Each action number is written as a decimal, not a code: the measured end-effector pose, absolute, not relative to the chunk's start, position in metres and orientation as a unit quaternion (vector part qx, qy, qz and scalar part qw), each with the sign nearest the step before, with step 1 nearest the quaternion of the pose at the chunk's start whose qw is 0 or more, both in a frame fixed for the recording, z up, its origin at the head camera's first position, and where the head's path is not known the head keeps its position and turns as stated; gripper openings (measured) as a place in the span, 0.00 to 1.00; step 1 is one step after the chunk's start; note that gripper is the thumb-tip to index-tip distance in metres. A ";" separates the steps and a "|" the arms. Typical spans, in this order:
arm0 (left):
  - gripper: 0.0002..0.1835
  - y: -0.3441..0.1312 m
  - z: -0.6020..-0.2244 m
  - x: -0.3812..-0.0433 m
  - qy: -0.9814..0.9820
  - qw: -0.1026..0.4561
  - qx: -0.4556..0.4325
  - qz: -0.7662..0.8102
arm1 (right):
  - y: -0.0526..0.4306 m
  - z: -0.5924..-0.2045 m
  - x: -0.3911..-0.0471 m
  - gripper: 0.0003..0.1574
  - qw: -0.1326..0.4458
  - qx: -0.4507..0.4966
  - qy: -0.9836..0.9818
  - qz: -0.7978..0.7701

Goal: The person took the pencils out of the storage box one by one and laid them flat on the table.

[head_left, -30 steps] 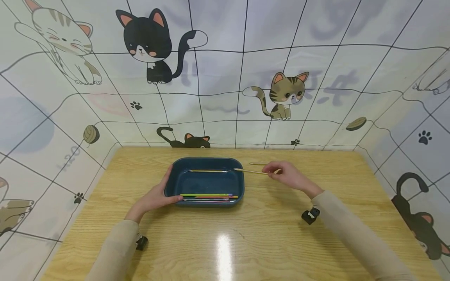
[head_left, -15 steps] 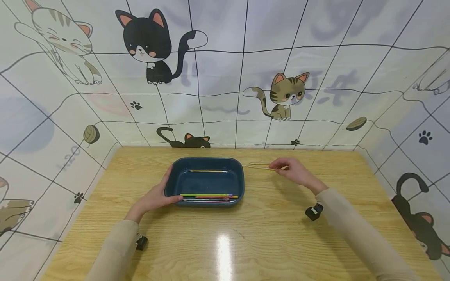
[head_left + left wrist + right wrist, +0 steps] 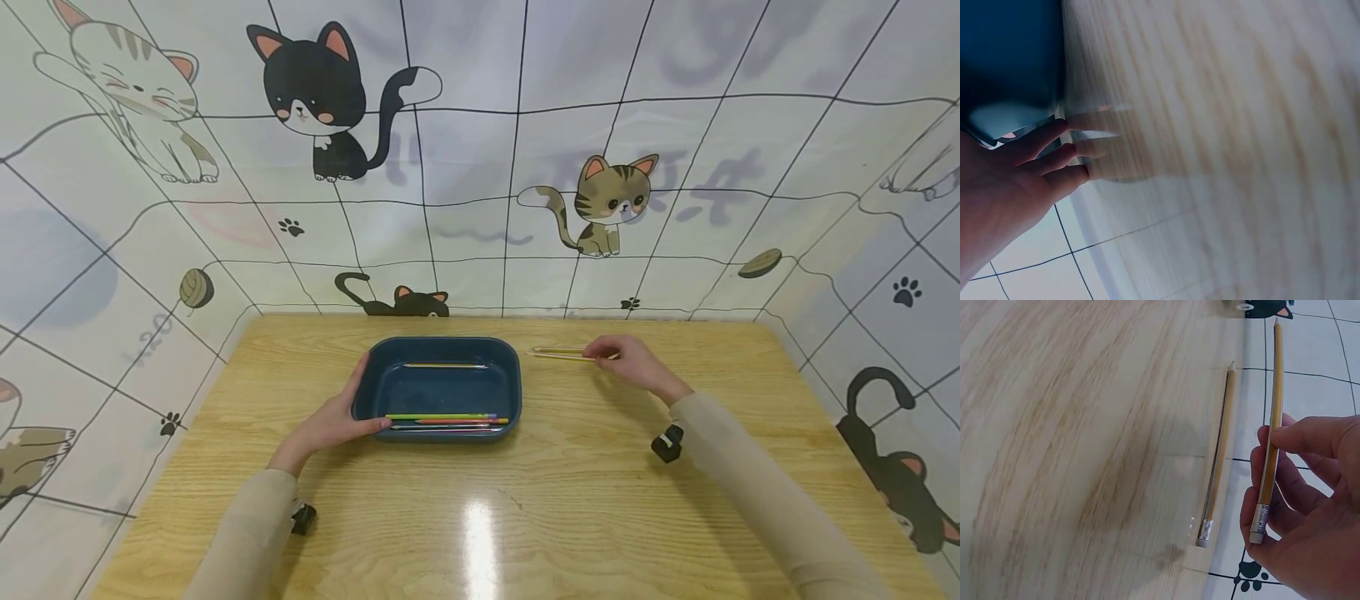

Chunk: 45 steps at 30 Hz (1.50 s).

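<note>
My left hand (image 3: 330,422) holds the left end of a dark blue rectangular dish (image 3: 363,406), thumb over the front corner, fingers along the outer wall. In the left wrist view those fingers (image 3: 1063,178) reach beneath the dish's edge. Several pencils (image 3: 442,417) lie along the dish's front side, one green; a single pencil (image 3: 442,366) lies near its back. Right of the dish, my right hand (image 3: 630,364) pinches a yellow wooden pencil (image 3: 1278,375) between thumb and fingers, its silver ferrule and eraser towards the palm. A similar pencil (image 3: 1225,425) lies on the table beside it.
The wooden table (image 3: 420,517) runs back to a white wall sheet (image 3: 480,167) printed with cats and grid lines. Black wrist cameras hang below both sleeves (image 3: 757,492).
My right hand has moved right with the pencil, from a spot where its tip overlapped the dish's rim to beside the other pencil. The left hand and dish stay put.
</note>
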<state>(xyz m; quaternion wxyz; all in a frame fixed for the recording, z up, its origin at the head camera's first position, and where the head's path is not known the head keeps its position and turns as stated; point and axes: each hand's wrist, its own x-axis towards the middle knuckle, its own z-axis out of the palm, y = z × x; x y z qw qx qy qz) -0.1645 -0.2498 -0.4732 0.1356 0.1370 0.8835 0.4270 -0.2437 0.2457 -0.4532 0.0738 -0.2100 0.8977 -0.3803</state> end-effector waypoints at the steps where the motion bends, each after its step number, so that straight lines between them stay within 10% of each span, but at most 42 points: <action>1: 0.62 -0.250 -0.473 -0.165 0.883 0.136 0.137 0.427 | 0.246 -0.455 -0.245 0.12 0.074 -0.210 0.899 -0.377; 45: 0.62 -0.249 -0.473 -0.163 0.876 0.126 0.143 0.442 | 0.244 -0.481 -0.266 0.09 0.049 -0.192 0.920 -0.339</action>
